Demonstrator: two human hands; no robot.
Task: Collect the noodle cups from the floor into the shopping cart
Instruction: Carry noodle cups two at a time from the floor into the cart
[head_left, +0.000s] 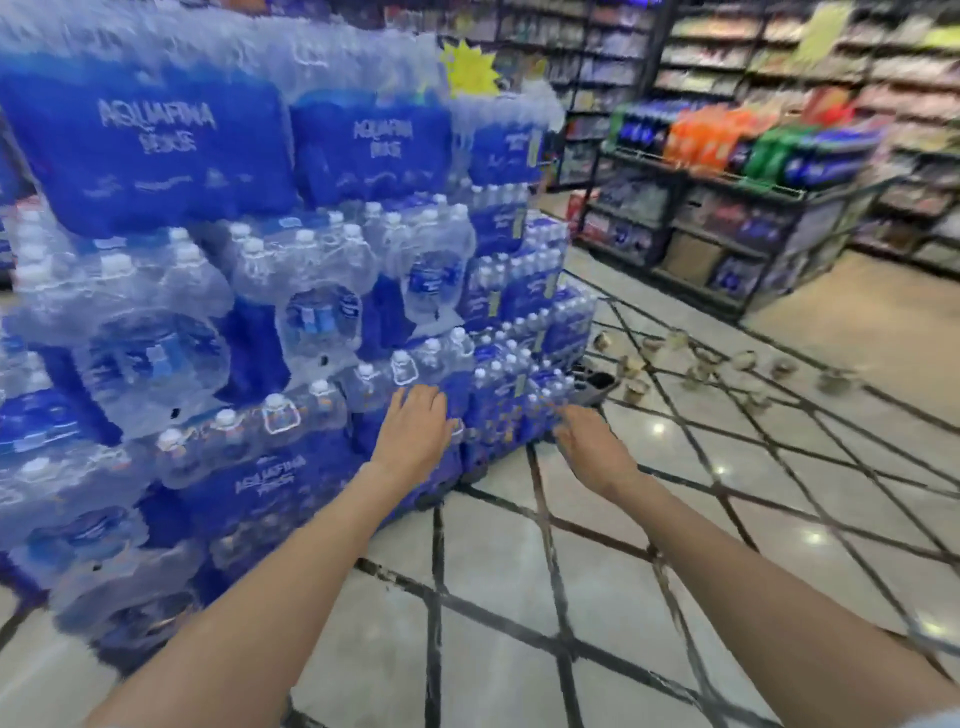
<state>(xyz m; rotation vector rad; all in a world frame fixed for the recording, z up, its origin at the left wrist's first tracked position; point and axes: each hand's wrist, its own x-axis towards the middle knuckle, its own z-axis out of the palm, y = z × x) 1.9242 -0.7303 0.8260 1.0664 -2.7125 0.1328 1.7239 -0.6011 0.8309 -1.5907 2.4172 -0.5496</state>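
Note:
Several noodle cups (698, 370) lie scattered on the tiled floor to the right, ahead of me and well beyond my reach. One cup (632, 392) lies nearest the corner of the water stack. Both my arms stretch forward. My left hand (414, 432) hovers with straight fingers in front of the stacked water packs and holds nothing. My right hand (592, 448) is blurred, fingers spread and empty, over the floor by the stack's corner. I cannot make out a shopping cart in the head view.
A tall stack of blue shrink-wrapped water bottle packs (218, 291) fills the left half. A dark shelf unit with soda bottles (737, 156) stands at the back right. The floor (519, 571) is pale tile crossed by black diagonal lines.

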